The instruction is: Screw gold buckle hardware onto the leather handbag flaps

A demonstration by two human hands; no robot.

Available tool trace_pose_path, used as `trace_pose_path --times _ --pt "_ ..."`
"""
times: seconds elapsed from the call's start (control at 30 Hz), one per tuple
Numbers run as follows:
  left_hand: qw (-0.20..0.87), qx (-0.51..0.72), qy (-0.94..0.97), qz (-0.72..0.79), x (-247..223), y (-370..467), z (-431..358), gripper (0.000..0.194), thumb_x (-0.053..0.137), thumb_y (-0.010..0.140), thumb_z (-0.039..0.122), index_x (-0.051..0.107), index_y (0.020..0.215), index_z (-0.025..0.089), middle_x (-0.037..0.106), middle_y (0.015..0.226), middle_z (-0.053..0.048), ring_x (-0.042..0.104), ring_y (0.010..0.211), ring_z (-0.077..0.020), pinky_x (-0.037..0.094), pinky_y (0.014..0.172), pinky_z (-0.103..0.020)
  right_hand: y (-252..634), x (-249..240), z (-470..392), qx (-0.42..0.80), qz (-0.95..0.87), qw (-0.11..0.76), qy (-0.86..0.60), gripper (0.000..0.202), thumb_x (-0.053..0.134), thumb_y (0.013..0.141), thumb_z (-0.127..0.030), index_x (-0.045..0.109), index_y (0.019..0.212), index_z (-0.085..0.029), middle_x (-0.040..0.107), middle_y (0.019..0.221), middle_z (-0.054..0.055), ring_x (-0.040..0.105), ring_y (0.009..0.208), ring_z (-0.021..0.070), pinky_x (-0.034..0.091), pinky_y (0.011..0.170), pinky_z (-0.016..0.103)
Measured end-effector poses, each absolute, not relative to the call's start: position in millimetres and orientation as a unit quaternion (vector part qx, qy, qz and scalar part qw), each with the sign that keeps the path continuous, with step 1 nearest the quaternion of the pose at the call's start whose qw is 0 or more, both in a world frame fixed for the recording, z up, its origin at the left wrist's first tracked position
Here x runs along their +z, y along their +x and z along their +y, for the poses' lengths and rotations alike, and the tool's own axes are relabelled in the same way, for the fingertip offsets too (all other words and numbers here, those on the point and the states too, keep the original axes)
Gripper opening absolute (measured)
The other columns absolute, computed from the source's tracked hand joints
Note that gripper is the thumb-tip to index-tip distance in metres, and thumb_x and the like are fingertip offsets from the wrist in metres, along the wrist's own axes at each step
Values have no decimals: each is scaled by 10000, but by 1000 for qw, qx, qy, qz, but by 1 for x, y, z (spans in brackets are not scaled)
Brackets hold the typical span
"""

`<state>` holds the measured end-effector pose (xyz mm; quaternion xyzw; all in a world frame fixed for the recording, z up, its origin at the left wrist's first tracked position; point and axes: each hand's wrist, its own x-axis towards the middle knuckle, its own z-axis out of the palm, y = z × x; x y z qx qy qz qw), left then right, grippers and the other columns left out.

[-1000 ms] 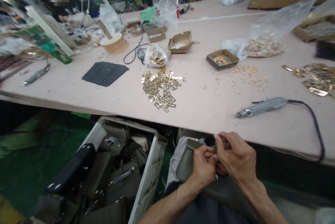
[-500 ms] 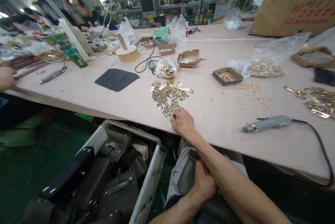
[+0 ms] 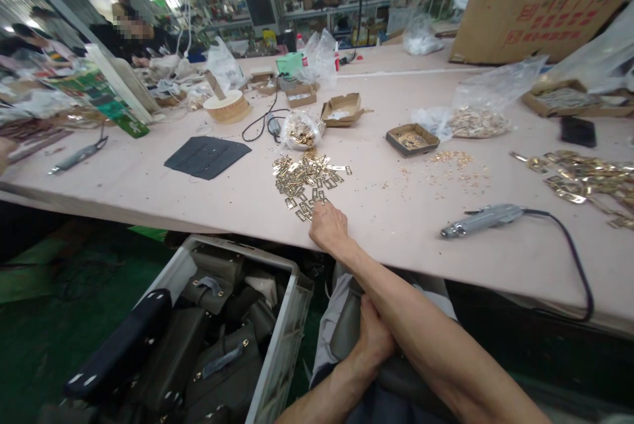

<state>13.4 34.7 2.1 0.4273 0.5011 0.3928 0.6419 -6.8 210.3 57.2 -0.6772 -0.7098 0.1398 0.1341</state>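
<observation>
Gold metal plates (image 3: 307, 181) lie scattered on the pink tabletop (image 3: 208, 196), and the right hand (image 3: 327, 227) rests at the pile's near edge, its grip hidden. Below the tabletop edge, the left hand (image 3: 372, 339) grasps an olive leather bag (image 3: 347, 328) on the lap.

Around the electric screwdriver (image 3: 483, 220): one heap of gold buckles (image 3: 307, 176) to its left, beyond it one dark leather panel (image 3: 207, 156); three open cardboard trays (image 3: 412, 139) behind; one crate (image 3: 277, 331) below-left.
</observation>
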Motion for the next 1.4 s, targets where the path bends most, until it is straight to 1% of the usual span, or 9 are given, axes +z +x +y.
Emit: trace_pose_path --times 0.13,0.23,0.4,0.5,0.6,0.73,0.9,1.1,1.4 --pt "637 404 429 497 1 17 33 221 667 796 320 785 840 138 784 967 -152 717 975 -344 586 729 -347 -4 56 214 185 -706 171 -662 207 612 806 -96 690 988 -158 674 982 138 663 920 296 509 785 359" --pt "626 400 435 509 -5 21 30 179 691 775 295 763 802 133 786 936 -141 723 921 -326 577 699 -337 5 54 213 201 -707 211 -644 143 629 846 -148 721 936 -211 681 1008 86 655 932 253 496 793 326" --pt "698 417 362 456 -22 32 28 167 718 744 267 672 822 128 761 760 -95 714 663 -226 575 600 -295 55 66 184 316 -640 442 -543 59 673 864 -215 724 848 -192 655 811 10 594 733 156 461 702 265" --pt "745 398 318 430 -29 36 28 279 729 775 347 627 908 124 743 695 -79 679 506 -193 566 503 -284 101 73 143 392 -574 518 -499 173 664 881 -238 719 1032 -177 619 777 -7 551 671 131 436 622 243" --pt "745 386 330 433 -31 38 30 350 721 816 392 652 979 91 750 708 -105 702 526 -196 575 508 -267 141 67 94 441 -513 525 -516 302 678 893 -278 704 1181 -190 637 850 16 568 693 134 448 591 230" --pt "740 377 340 442 -26 43 33 429 730 837 404 684 1085 56 775 829 -150 725 565 -198 610 553 -279 173 38 43 443 -421 539 -579 263 754 853 -332 731 1069 -182 680 855 46 621 695 157 515 589 236" --pt "730 370 369 440 -21 52 36 445 732 853 399 706 1139 60 776 870 -137 742 610 -205 631 575 -278 187 13 21 449 -342 573 -594 277 801 816 -380 719 937 -145 662 683 33 589 541 139 508 491 227" --pt "739 365 366 432 -25 55 34 466 709 871 403 696 1195 68 762 813 -100 752 645 -219 655 619 -311 192 10 20 465 -349 566 -584 230 788 834 -339 741 933 -136 682 695 42 619 554 147 540 523 230" --pt "734 349 405 418 -23 48 29 437 644 919 366 677 1290 137 765 957 -82 759 712 -208 665 677 -327 188 2 11 456 -349 546 -610 216 761 846 -361 731 912 -157 686 697 34 664 588 171 562 527 228"
